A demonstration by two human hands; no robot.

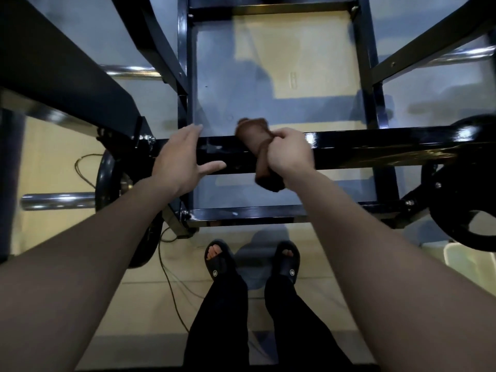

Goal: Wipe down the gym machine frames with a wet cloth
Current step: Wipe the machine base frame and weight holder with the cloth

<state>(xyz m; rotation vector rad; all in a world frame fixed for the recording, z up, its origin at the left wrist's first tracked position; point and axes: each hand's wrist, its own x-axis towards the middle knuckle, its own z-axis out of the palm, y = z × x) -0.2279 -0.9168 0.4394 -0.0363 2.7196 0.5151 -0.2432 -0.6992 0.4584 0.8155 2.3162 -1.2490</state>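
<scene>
Landmark: glossy black crossbar (362,147) of the gym machine frame, running side to side in front of the standing person.

Right hand (291,154): fingers curled tight round a brown cloth (261,146), bunched into a roll. The cloth lies across the crossbar, touching its top face; one end sticks out past the far edge, the other hangs below the near edge under the wrist. Whether the cloth is wet cannot be told.

Left hand (178,161): to the left of the cloth, apart from it. Fingers straight and held together, reaching over the crossbar's far edge; thumb spread out toward the cloth along the near edge. Holds nothing. Contact with the bar looks likely but is not certain.

Beyond the crossbar: two black uprights and a further cross member form a rectangle over a grey and yellow floor (268,84).

Left end of the crossbar: black weight plate (107,173) on a chrome sleeve (57,201). Right end: another black plate (464,189).

Near side of the crossbar: the person's feet in black slide sandals (218,260), thin cable (171,288) on the floor beside them.
</scene>
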